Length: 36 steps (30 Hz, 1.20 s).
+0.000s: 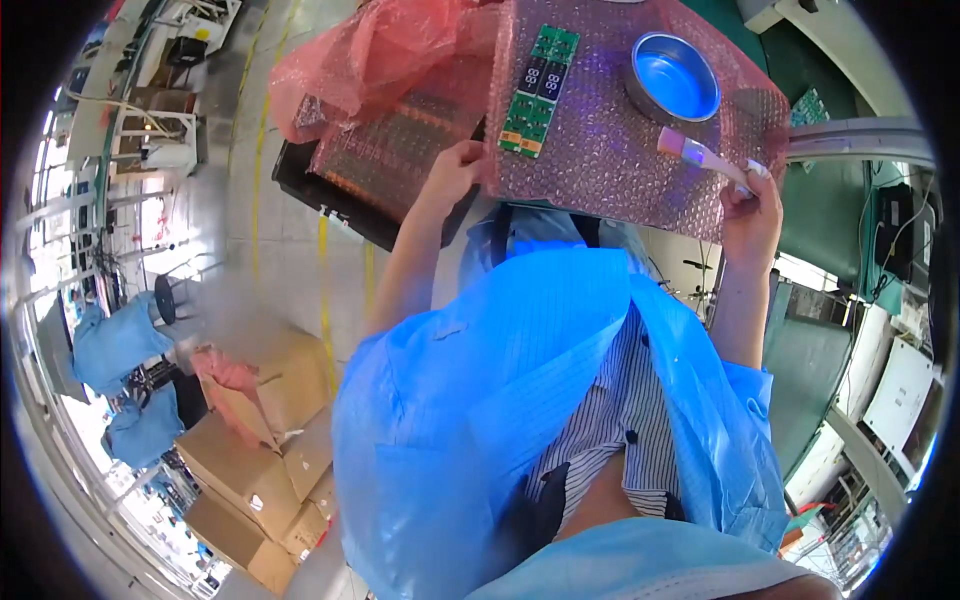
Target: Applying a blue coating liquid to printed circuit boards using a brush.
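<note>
In my right hand (pixel 752 215) is a flat brush (pixel 705 160), gripped by its pale handle; its pinkish bristles point left over pink bubble wrap (pixel 600 180). Above the bristles, a round metal bowl (pixel 675 78) holds liquid that looks bright blue. A long green circuit board (pixel 540 92) with black digit displays lies on the wrap to the left. The fingers of my left hand (pixel 452 178) are closed at the wrap's left edge, and their tips are partly hidden.
Left of the work surface, a black crate (pixel 300 185) holds more boards under loose pink bubble wrap (pixel 375 65). Open cardboard boxes (pixel 245 465) stand at lower left. A grey metal rail (pixel 860 140) runs by the right side, near another green circuit board (pixel 808 106).
</note>
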Available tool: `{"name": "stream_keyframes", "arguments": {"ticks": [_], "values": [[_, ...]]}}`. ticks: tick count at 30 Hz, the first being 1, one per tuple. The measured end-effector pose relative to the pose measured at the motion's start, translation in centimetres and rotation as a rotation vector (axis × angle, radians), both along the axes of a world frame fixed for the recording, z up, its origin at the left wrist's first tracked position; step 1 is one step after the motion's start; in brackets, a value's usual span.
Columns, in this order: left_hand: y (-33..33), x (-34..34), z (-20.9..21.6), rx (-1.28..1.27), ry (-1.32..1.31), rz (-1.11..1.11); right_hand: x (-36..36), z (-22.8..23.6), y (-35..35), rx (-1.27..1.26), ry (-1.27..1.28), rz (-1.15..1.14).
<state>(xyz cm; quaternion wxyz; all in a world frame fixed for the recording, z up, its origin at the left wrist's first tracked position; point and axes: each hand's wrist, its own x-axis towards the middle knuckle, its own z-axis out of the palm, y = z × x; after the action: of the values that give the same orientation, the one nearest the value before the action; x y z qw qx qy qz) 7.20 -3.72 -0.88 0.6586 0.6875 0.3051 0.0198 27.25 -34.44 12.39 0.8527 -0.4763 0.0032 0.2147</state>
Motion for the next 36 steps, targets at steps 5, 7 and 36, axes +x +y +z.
{"name": "stream_keyframes", "arguments": {"ticks": [5,7,36], "values": [[-0.1,1.3,-3.8,0.604,0.076,0.027,0.0,-0.6,-0.3,-0.036,0.012,0.005],[-0.5,2.0,-5.8,0.751,-0.016,-0.085,0.0,-0.9,-0.5,0.015,0.018,0.041],[-7.4,7.3,-13.1,0.805,-0.060,-0.229,0.4,1.9,0.4,-0.183,-0.049,-0.008]]}}
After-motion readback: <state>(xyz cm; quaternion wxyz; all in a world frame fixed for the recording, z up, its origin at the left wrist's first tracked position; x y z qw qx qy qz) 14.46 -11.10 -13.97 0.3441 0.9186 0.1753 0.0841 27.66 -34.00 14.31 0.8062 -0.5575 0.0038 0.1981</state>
